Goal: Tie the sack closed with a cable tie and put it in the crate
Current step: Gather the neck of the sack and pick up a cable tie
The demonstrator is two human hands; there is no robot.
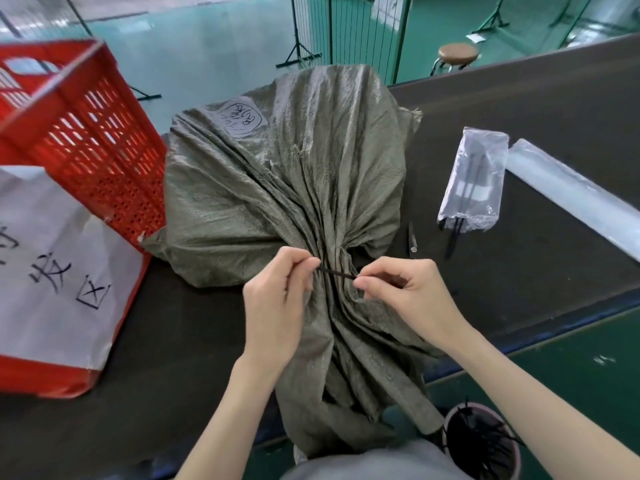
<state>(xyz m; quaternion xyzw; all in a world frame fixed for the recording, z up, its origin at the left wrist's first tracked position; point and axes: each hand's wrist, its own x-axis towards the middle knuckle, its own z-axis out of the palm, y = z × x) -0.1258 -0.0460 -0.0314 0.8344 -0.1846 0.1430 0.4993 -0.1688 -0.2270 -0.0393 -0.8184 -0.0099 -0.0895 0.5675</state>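
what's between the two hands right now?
Head view: a short stretch of black cable tie, pinched at each end by the left hand and right hand, lying across the gathered neck of the sack.

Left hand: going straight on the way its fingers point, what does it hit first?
Probably the gathered neck of the sack, directly in front of it: the left hand pinches the cable tie and points right along it. Past that, the right hand. Depth is unclear.

1. I see the crate (90, 140) standing just left of the sack (277, 188), blocking that side.
2. Right of the sack, bare table (519, 278) lies open up to the plastic bag (472, 178).
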